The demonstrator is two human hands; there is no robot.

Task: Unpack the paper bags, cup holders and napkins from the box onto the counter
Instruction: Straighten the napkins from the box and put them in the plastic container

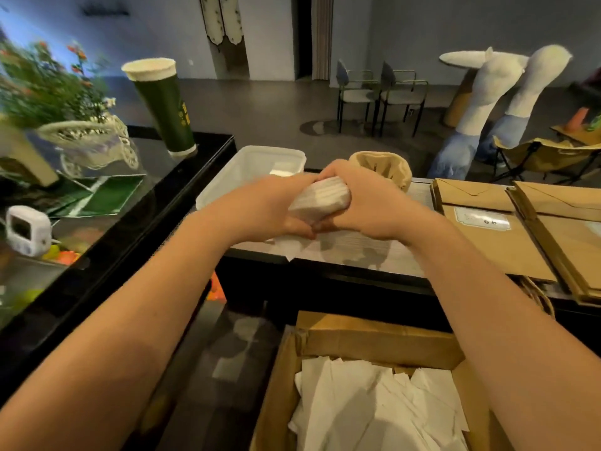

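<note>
Gripping a stack of white napkins between both hands, left hand on its left end, right hand on its right end, fingers of both curled round it, stack held just above the pale counter. One loose napkin lies flat on the counter under the hands. White plastic container sits on the counter behind the left hand; tan cup holders stand behind the right hand, near the container. Flat brown paper bags lie in overlapping piles on the counter's right side, handles hanging off the near edge. Open cardboard box sits below the counter, near the person, more white napkins lying loose inside. Tall green cup on the black glass case at left.
</note>
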